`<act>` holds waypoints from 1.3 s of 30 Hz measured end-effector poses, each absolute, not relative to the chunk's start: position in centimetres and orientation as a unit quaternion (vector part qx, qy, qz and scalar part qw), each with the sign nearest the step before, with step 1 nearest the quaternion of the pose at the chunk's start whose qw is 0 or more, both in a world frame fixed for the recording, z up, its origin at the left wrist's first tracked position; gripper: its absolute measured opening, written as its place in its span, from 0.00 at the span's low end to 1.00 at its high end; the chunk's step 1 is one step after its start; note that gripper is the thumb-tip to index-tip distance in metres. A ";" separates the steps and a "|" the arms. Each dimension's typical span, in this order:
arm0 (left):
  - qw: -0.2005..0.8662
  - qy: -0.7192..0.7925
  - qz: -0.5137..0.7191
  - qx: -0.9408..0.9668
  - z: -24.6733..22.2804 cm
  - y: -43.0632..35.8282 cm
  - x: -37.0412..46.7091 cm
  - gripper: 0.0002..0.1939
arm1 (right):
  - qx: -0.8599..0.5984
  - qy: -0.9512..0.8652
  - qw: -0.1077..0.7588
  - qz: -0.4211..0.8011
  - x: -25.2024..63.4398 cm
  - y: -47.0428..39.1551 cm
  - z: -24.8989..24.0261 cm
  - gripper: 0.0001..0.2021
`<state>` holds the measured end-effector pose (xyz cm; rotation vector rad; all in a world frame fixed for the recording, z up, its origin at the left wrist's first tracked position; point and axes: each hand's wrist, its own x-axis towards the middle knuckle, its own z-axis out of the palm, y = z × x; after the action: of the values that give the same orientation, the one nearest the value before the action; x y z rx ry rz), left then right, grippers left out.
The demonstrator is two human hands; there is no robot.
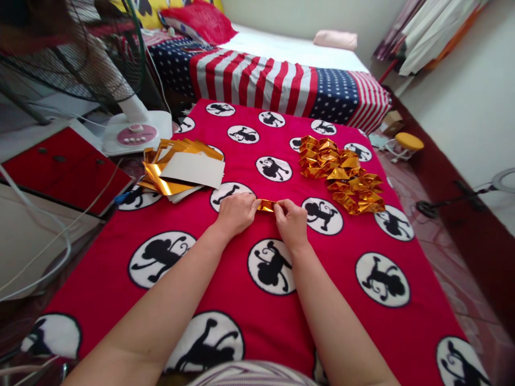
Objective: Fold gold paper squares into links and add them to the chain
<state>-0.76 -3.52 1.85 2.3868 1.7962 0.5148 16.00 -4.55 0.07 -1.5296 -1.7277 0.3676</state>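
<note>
A small folded piece of gold foil paper [266,206] is stretched between my two hands over the middle of the red cloth. My left hand [237,214] pinches its left end, and my right hand [291,221] pinches the right end. To the left lies a loose stack of gold and white paper sheets [193,169], with a white side facing up on top. Several folded gold foil pieces [341,174] sit in a cluster to the right, beyond my right hand.
The red cloth [322,284] with monkey prints covers the table. A fan [137,126] and a red-topped cabinet [60,166] stand at the left. Behind is a bed with a striped, starred cover [257,80]. A yellow stool [409,141] stands at the right.
</note>
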 end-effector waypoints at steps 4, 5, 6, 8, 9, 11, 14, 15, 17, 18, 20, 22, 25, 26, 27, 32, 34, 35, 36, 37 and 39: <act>0.048 0.573 0.166 0.801 1.7 -3.4 -0.8 0.21 | -0.601 -0.681 0.390 0.151 16.0 -4.7 0.1 0.10; 0.046 0.570 0.166 0.803 1.7 -3.3 -0.8 0.21 | -0.604 -0.681 0.387 0.144 15.9 -4.8 0.2 0.10; 0.044 0.568 0.165 0.805 1.7 -3.3 -0.8 0.21 | -0.609 -0.681 0.384 0.136 15.8 -4.9 0.2 0.10; 0.038 0.567 0.165 0.806 1.7 -3.3 -0.8 0.22 | -0.618 -0.681 0.375 0.119 15.6 -5.1 0.4 0.10; 0.036 0.567 0.165 0.806 1.6 -3.3 -0.8 0.22 | -0.621 -0.681 0.372 0.112 15.4 -5.2 0.4 0.10; 0.034 0.568 0.170 0.805 1.6 -3.4 -0.8 0.22 | -0.626 -0.678 0.372 0.105 15.3 -5.3 0.5 0.09; 0.044 0.577 0.182 0.795 1.6 -3.4 -0.7 0.23 | -0.625 -0.666 0.392 0.110 15.2 -5.4 0.5 0.10; 0.048 0.580 0.184 0.792 1.6 -3.5 -0.7 0.24 | -0.622 -0.663 0.401 0.114 15.2 -5.4 0.5 0.10; 0.050 0.585 0.182 0.788 1.6 -3.5 -0.6 0.24 | -0.612 -0.659 0.418 0.127 15.2 -5.5 0.4 0.10; 0.049 0.586 0.180 0.788 1.6 -3.5 -0.6 0.24 | -0.606 -0.658 0.425 0.135 15.3 -5.5 0.3 0.10; 0.043 0.586 0.181 0.789 1.6 -3.6 -0.7 0.24 | -0.595 -0.655 0.438 0.156 15.3 -5.5 0.3 0.10; 0.042 0.584 0.190 0.788 1.6 -3.5 -0.7 0.24 | -0.590 -0.648 0.447 0.178 15.4 -5.5 0.3 0.10; 0.047 0.590 0.214 0.777 1.5 -3.5 -0.8 0.26 | -0.590 -0.637 0.453 0.202 15.3 -5.5 0.3 0.10; 0.048 0.595 0.222 0.771 1.5 -3.6 -0.7 0.26 | -0.590 -0.635 0.454 0.207 15.2 -5.5 0.3 0.10; 0.045 0.601 0.227 0.765 1.5 -3.6 -0.7 0.27 | -0.592 -0.632 0.454 0.209 15.1 -5.6 0.3 0.11; 0.021 0.614 0.227 0.755 1.5 -3.8 -0.2 0.28 | -0.607 -0.606 0.471 0.208 14.4 -5.9 0.3 0.11; 0.020 0.613 0.227 0.756 1.5 -3.8 -0.1 0.28 | -0.608 -0.596 0.480 0.212 14.2 -6.0 0.2 0.12; 0.020 0.612 0.229 0.757 1.5 -3.8 -0.1 0.28 | -0.608 -0.592 0.483 0.215 14.2 -6.1 0.2 0.12; 0.020 0.610 0.231 0.757 1.5 -3.8 -0.1 0.28 | -0.606 -0.590 0.486 0.217 14.1 -6.1 0.2 0.12; 0.021 0.610 0.234 0.757 1.4 -3.8 -0.1 0.28 | -0.604 -0.590 0.489 0.219 14.2 -6.1 0.2 0.13; 0.026 0.614 0.245 0.750 1.4 -3.8 -0.2 0.28 | -0.598 -0.591 0.495 0.220 14.2 -6.2 0.1 0.13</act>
<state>-0.17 -3.80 1.36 2.3172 1.8986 0.7573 14.21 -6.17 0.14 -1.4491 -1.4335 0.5324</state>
